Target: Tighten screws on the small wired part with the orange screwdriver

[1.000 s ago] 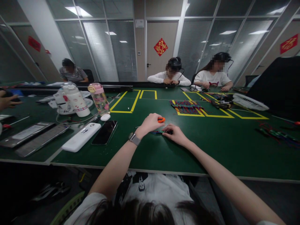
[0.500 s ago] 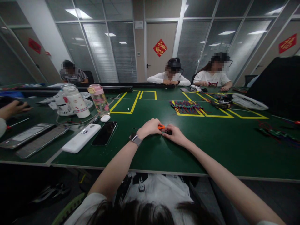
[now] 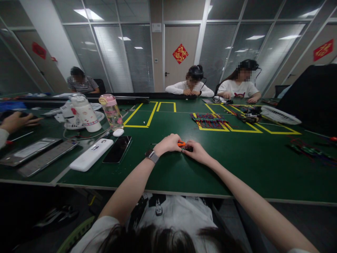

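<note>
My left hand [image 3: 170, 142], with a watch [image 3: 152, 155] on its wrist, is closed around a screwdriver with an orange handle [image 3: 181, 143]. The thin shaft sticks out to the left past the hand. Opposite it, my right hand [image 3: 197, 150] pinches a small dark part [image 3: 189, 149] with a bit of green, low over the green table [image 3: 168, 175]. The fingertips of both hands nearly meet there. Fingers cover most of the part, so its exact kind is hidden.
Left of my hands lie a black phone [image 3: 117, 149], a white power bank [image 3: 91, 154] and a white case [image 3: 118, 132], with bottles [image 3: 112, 111] behind. Wired boards [image 3: 209, 120] lie ahead; more wires [image 3: 313, 149] rest at right. A co-worker's hand [image 3: 19, 121] is at far left.
My hands stay almost in the same place, both still holding their things. At far left, the co-worker's hand has shifted slightly to the right.
</note>
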{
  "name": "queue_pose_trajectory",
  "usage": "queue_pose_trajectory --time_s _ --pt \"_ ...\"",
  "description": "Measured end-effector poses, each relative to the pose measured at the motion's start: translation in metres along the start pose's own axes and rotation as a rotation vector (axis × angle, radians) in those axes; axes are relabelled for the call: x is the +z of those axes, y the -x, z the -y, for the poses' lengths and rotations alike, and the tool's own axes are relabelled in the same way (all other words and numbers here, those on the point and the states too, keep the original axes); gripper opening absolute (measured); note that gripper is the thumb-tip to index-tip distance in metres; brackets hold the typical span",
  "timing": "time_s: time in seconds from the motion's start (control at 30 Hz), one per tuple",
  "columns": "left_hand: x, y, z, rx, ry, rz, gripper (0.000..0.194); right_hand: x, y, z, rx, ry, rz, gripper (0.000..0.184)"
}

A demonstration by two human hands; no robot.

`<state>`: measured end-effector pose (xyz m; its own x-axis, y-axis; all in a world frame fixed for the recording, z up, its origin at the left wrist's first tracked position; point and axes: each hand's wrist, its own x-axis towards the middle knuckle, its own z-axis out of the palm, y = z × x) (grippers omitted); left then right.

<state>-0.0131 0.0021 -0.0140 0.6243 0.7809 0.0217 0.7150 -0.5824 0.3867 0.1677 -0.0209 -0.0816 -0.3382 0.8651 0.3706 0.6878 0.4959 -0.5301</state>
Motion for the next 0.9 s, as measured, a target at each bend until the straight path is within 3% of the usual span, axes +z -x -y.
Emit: queue_pose_trajectory --time_s 0.73,0.9 --pt "0.0 -0.003 0.006 0.044 0.059 -0.015 0.025 -0.001 0.0 0.0 0.006 0.002 0.014 0.006" --pt "0.002 -0.007 0.014 0.06 0.108 -0.05 0.025 0.001 0.002 -0.001 0.019 -0.02 -0.025 0.017"
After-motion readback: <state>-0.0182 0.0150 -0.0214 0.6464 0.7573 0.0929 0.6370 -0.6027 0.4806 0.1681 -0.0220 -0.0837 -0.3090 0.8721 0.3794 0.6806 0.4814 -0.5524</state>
